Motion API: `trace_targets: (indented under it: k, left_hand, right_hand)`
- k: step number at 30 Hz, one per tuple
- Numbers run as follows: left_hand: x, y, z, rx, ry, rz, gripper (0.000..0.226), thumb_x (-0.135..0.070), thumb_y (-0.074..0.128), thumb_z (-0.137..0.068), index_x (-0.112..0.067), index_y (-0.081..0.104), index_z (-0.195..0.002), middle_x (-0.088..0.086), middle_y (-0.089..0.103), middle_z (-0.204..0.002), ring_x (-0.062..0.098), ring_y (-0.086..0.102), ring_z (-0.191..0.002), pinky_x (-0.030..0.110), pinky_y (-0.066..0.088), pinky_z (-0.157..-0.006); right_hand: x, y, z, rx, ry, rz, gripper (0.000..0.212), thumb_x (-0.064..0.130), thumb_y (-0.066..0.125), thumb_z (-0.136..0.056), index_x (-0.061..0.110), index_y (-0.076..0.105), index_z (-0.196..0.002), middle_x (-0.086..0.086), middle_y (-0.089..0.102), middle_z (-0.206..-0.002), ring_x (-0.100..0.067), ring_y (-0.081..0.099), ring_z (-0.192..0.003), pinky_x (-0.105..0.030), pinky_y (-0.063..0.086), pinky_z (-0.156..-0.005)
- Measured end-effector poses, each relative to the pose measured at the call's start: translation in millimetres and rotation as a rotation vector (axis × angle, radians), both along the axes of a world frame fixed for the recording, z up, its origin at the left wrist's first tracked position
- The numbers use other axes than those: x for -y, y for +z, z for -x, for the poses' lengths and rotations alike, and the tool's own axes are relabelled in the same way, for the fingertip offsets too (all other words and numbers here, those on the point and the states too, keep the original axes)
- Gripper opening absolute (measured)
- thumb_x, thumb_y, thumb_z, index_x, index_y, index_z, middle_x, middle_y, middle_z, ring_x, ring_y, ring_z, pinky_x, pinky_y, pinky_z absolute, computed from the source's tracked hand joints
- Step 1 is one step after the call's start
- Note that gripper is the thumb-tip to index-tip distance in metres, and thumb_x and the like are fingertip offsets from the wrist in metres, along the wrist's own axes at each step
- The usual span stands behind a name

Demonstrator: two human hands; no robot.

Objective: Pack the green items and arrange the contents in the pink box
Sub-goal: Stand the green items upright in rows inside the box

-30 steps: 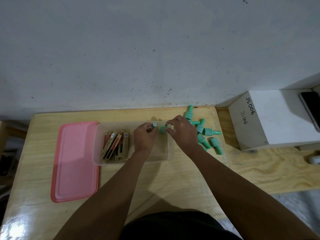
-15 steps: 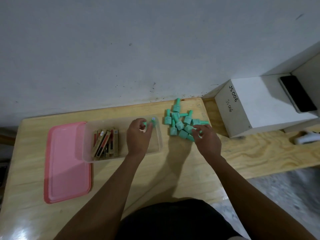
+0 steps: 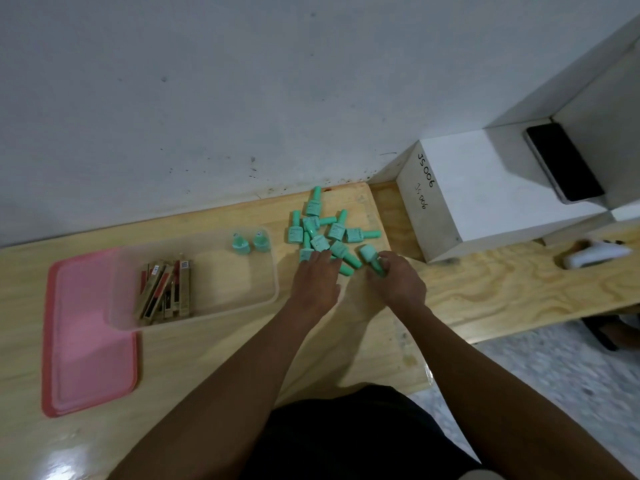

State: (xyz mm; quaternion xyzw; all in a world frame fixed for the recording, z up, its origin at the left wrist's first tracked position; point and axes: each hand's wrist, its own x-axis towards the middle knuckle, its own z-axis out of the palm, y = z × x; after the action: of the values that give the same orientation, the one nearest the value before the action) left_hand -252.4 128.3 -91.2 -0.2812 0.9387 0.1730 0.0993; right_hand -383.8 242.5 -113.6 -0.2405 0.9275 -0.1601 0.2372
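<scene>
A clear plastic box [image 3: 268,301] sits on the wooden table, its pink lid [image 3: 90,327] flat to its left. Two green bottles [image 3: 249,241] stand upright in the box's far right corner. Several gold and red flat packs [image 3: 166,289] lean at its left end. A pile of green bottles [image 3: 323,230] lies on the table right of the box. My left hand [image 3: 317,278] rests on the pile's near edge, fingers spread over a bottle. My right hand [image 3: 398,282] is closed around one green bottle [image 3: 370,258] at the pile's right.
A white box [image 3: 485,188] marked "JS006" stands to the right against the wall, with a black phone [image 3: 562,162] on top. A white object [image 3: 595,254] lies on the lower wooden bench at far right. The wall runs just behind the table.
My left hand let go of the two bottles in the box and moved right to the pile. My right hand has closed on a bottle from the pile.
</scene>
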Motion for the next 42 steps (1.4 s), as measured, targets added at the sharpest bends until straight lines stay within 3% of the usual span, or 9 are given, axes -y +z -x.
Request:
trace_targets:
  k: [6,11,16,20,24,28,32,37,42]
  left_hand:
    - [8,-12,8,0.033,-0.128,0.210,0.036,-0.019,0.053,-0.089,-0.018,0.055,-0.125,0.007,0.048,-0.133,0.027,0.044,-0.121,0.041,0.037,-0.097]
    - [10,-15,19,0.049,-0.134,0.212,0.031,-0.020,0.051,-0.091,-0.020,0.062,-0.120,0.009,0.047,-0.138,0.029,0.045,-0.123,0.044,0.038,-0.098]
    - [11,-20,21,-0.004,-0.119,0.201,0.027,-0.024,0.051,-0.093,-0.017,0.061,-0.117,0.007,0.053,-0.128,0.027,0.049,-0.118,0.042,0.041,-0.095]
    - [15,-10,16,-0.199,0.079,-0.072,0.027,-0.027,0.050,-0.094,-0.009,0.059,-0.114,0.008,0.056,-0.110,0.025,0.052,-0.103,0.038,0.045,-0.083]
    - [21,13,-1,-0.402,0.394,-0.405,0.018,-0.021,0.055,-0.092,-0.004,0.061,-0.092,0.006,0.058,-0.086,0.022,0.055,-0.078,0.030,0.041,-0.067]
    - [34,42,-31,-0.495,0.621,-0.564,0.018,-0.021,0.057,-0.091,-0.011,0.068,-0.101,0.001,0.069,-0.093,0.012,0.063,-0.082,0.014,0.048,-0.065]
    - [51,63,-69,-0.583,0.776,-0.616,0.016,-0.024,0.056,-0.092,-0.017,0.069,-0.100,-0.004,0.068,-0.090,0.014,0.066,-0.087,0.028,0.053,-0.076]
    - [72,75,-112,-0.619,0.840,-0.563,0.027,-0.036,0.054,-0.094,-0.018,0.067,-0.109,-0.007,0.067,-0.088,0.011,0.062,-0.073,0.031,0.053,-0.065]
    - [94,68,-139,-0.628,0.798,-0.425,0.023,-0.030,0.059,-0.091,-0.016,0.069,-0.107,-0.003,0.069,-0.092,0.004,0.058,-0.067,0.012,0.041,-0.054]
  right_hand:
    - [-5,-5,10,0.065,0.008,0.089,0.039,0.043,0.063,-0.087,0.033,0.055,-0.124,0.006,0.068,-0.112,-0.013,0.064,-0.095,-0.035,0.056,-0.073]
    - [-10,-2,21,0.102,-0.039,0.242,0.035,0.031,0.067,-0.087,0.020,0.064,-0.121,-0.001,0.071,-0.112,-0.013,0.067,-0.093,-0.034,0.058,-0.078]
    - [-9,8,29,0.333,-0.175,0.401,0.031,0.034,0.058,-0.095,0.015,0.069,-0.116,-0.002,0.072,-0.106,-0.010,0.067,-0.091,-0.034,0.059,-0.078]
    - [-5,24,27,0.532,-0.245,0.487,0.032,0.041,0.055,-0.095,0.016,0.071,-0.109,0.001,0.070,-0.093,-0.011,0.063,-0.083,-0.032,0.056,-0.073]
    - [6,41,17,0.601,-0.219,0.548,0.028,0.038,0.056,-0.096,0.017,0.068,-0.111,0.005,0.068,-0.092,-0.007,0.060,-0.081,-0.029,0.056,-0.071]
    - [22,59,0,0.528,-0.126,0.593,0.008,0.033,0.060,-0.095,0.030,0.067,-0.093,0.008,0.068,-0.090,-0.005,0.061,-0.079,-0.028,0.056,-0.074]
    - [43,71,-21,0.479,-0.021,0.632,0.016,0.027,0.065,-0.092,0.018,0.071,-0.103,0.007,0.070,-0.096,-0.003,0.066,-0.086,-0.022,0.056,-0.075]
    - [82,75,-55,0.336,0.111,0.640,0.022,0.031,0.072,-0.086,0.016,0.072,-0.101,0.005,0.072,-0.091,-0.006,0.068,-0.083,-0.020,0.055,-0.073]
    - [119,75,-89,0.076,0.286,0.438,0.027,0.044,0.071,-0.083,0.025,0.073,-0.103,0.011,0.069,-0.087,-0.005,0.063,-0.078,-0.026,0.051,-0.071]
